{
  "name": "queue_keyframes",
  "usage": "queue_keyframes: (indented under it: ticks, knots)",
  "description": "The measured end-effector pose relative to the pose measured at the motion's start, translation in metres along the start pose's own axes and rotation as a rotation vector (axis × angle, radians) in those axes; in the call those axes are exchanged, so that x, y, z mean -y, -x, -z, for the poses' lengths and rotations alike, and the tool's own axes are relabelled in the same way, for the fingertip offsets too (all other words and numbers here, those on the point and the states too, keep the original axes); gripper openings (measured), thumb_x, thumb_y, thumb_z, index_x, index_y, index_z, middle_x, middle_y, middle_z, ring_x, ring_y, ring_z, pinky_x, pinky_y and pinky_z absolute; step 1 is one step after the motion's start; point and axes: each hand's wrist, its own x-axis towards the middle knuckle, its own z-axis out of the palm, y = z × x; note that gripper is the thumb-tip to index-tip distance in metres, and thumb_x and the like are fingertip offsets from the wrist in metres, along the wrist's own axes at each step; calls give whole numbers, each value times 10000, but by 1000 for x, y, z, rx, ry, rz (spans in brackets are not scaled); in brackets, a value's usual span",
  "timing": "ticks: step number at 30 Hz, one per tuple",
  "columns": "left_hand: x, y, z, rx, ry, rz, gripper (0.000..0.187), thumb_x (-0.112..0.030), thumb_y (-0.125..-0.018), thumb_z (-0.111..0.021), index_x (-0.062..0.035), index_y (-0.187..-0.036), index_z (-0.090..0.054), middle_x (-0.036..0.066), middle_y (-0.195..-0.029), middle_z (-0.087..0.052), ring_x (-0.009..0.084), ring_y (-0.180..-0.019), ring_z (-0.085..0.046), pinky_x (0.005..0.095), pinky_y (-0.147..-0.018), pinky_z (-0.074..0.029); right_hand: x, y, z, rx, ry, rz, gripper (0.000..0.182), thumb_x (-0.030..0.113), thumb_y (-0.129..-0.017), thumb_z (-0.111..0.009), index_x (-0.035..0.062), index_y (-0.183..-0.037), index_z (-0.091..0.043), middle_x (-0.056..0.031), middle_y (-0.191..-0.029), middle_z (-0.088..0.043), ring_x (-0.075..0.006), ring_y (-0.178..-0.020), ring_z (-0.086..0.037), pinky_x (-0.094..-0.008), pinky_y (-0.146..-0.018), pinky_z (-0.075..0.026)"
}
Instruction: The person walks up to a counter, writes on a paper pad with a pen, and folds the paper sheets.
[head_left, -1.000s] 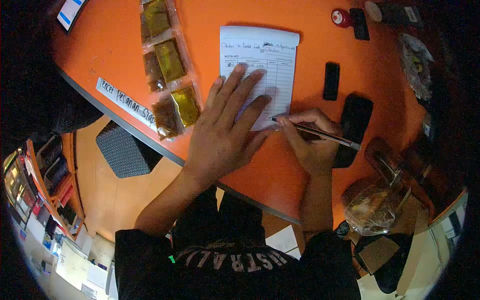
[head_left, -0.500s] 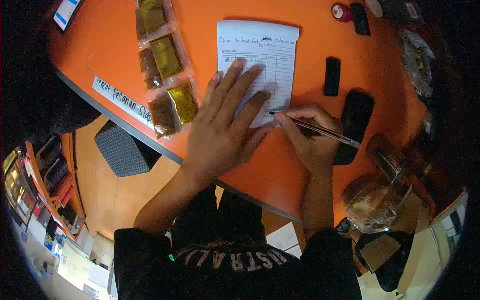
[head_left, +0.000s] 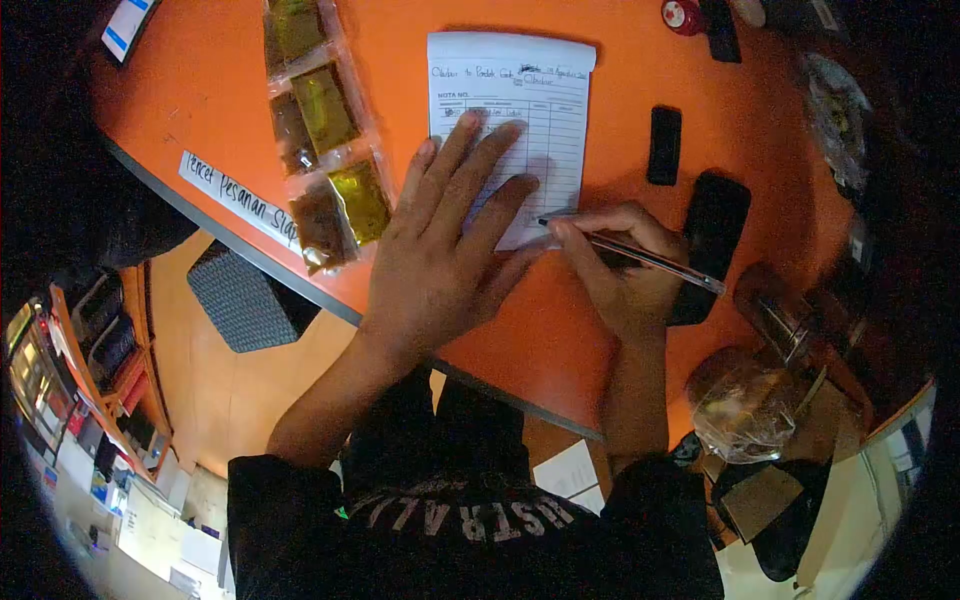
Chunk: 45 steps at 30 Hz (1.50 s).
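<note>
Notepad [head_left: 562, 165], upper centre, sits slightly higher in frame, as do sachets [head_left: 330, 108], suggesting a shifted view rather than writing progress; left hand [head_left: 440, 250] rests on it, fingers spread, while right hand [head_left: 635, 270] pinches pen [head_left: 660, 262], tip still near notepad's lower edge.

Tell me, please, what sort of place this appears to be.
Probably a shop or small-business counter: a receipt pad printed "NOTA NO." lies on the orange table, with a strip of filled packets and a handwritten paper label to its left.
</note>
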Motion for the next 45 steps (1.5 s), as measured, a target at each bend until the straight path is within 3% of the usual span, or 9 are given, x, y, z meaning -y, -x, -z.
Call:
queue_keyframes:
  ticks: [10,13,16,18,27,31,33,36,45]
  knots:
    - [1,1,0,2,10,5,515,-285,-800,-772,-58,-1235,-616,164,-1488,-449,382,-1434,-354,569,-1143,-306,-1,2,0,-6,-9,-27,142,12,-816,-803,13,-832,-662,-71,-777,-723,-91,-716,-675,-236,-652,-542]
    - [0,1,1,10,7,6,517,-282,-796,-774,-59,-1234,-615,162,-1490,-447,384,-1438,-349,570,-1143,-306,-5,2,-5,-85,-49,-34,141,85,-805,-838,65,-825,-700,-13,-768,-703,-55,-663,-612,-222,-596,-497]
    - [2,0,1,10,14,3,520,-281,-793,-776,-60,-1235,-615,161,-1491,-444,383,-1439,-348,570,-1142,-308,-3,1,-7,-155,-195,-41,141,94,-800,-844,71,-812,-705,-17,-753,-701,-57,-655,-611,-226,-587,-495]
    - [2,0,1,6,19,5,520,-281,-792,-775,-60,-1235,-615,161,-1491,-444,382,-1439,-349,569,-1141,-309,-7,3,-1,-1,-16,71,139,-7,-822,-791,6,-848,-655,-111,-822,-729,-107,-733,-683,-244,-664,-550]
    - [3,1,0,-2,27,3,550,-295,-778,-778,-67,-1251,-612,156,-1491,-450,377,-1440,-350,560,-1142,-318,-11,9,7,13,-241,43,162,-17,-814,-790,16,-846,-634,-117,-825,-723,-116,-728,-678,-259,-657,-554]
    - [2,1,0,5,28,19,549,-292,-780,-770,-74,-1258,-612,150,-1501,-441,372,-1443,-347,558,-1146,-315,-8,9,1,-17,-139,130,178,-17,-800,-801,18,-845,-632,-116,-822,-723,-109,-716,-669,-253,-640,-548]
    - [2,1,-2,-1,16,21,550,-289,-779,-769,-76,-1261,-611,148,-1505,-436,371,-1444,-345,559,-1146,-316,-6,11,-2,-36,-250,51,182,-20,-794,-806,19,-839,-635,-109,-813,-724,-103,-712,-667,-243,-633,-544]
    - [3,1,-2,-1,-1,20,553,-283,-779,-764,-76,-1267,-606,148,-1511,-428,372,-1448,-340,561,-1147,-313,-3,8,1,33,37,97,173,-18,-798,-804,19,-834,-640,-103,-807,-727,-101,-721,-675,-243,-645,-548]
    - [1,-1,1,3,-5,14,564,-248,-773,-781,-61,-1272,-594,166,-1508,-427,391,-1444,-341,569,-1142,-312,-4,6,1,40,-44,74,158,-10,-809,-798,11,-849,-646,-115,-821,-737,-106,-736,-690,-251,-671,-561]
